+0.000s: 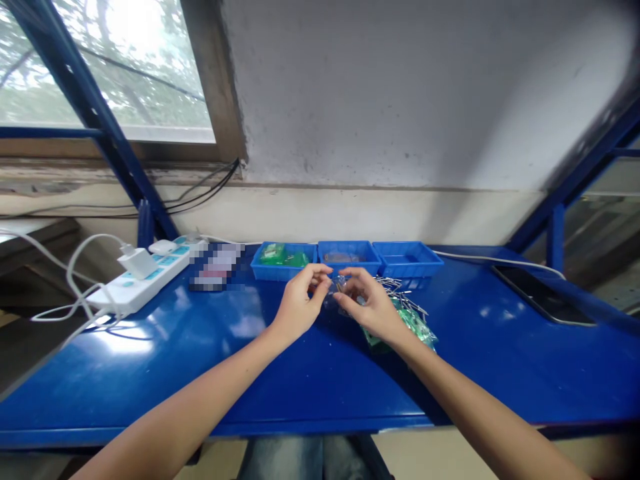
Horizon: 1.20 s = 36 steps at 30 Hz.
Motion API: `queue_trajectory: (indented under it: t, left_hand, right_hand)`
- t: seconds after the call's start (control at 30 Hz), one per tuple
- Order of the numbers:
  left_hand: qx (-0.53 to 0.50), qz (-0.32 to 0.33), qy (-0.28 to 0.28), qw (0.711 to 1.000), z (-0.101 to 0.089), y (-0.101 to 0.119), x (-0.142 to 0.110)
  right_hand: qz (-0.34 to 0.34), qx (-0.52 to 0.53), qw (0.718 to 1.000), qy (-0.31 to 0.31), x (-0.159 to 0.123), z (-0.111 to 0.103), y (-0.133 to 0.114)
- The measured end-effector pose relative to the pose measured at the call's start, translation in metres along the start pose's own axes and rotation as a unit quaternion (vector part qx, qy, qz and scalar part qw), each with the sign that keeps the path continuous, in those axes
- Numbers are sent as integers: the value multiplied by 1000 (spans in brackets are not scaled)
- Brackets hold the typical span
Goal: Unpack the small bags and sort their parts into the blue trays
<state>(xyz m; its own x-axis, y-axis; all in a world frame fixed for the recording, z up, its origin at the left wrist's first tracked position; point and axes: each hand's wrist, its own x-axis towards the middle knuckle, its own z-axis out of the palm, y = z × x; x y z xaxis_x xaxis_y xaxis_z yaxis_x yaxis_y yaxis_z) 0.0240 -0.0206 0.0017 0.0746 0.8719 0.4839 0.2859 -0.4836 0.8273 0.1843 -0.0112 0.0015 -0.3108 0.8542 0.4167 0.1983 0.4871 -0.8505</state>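
Note:
My left hand (pixel 301 301) and my right hand (pixel 371 305) meet over the middle of the blue table. Between their fingertips is a small clear plastic bag (pixel 331 298), which both hands pinch at its edges. Whether anything lies inside the bag is too blurred to tell. Just beyond my right hand lies a loose pile of thin metal pins or screws (pixel 403 293). Under and beside my right wrist are green-and-clear plastic packets (pixel 416 325), partly covered by that hand.
Three blue trays stand along the wall: a left tray (pixel 256 272) with green packets, a middle tray (pixel 373 265) with brownish pieces, and a right tray (pixel 425 268). A white power strip (pixel 125 291) with cables is at left. A black phone (pixel 543 293) lies at right.

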Motion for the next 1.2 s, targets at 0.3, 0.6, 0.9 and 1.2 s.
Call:
queue_trajectory:
  t: [0.3, 0.6, 0.9, 1.2]
  left_hand:
    - [-14, -20, -22, 999, 0, -1, 3]
    - [3, -60, -92, 994, -1, -5, 4]
    - [-126, -165, -87, 974, -5, -11, 12]
    - [-77, -162, -100, 979, -7, -10, 11]
  right_hand:
    - [69, -3, 997, -39, 4, -2, 5]
    - [72, 12, 997, -29, 4, -3, 5]
    - [150, 111, 982, -8, 8, -8, 12]
    - [149, 120, 981, 22, 9, -11, 4]
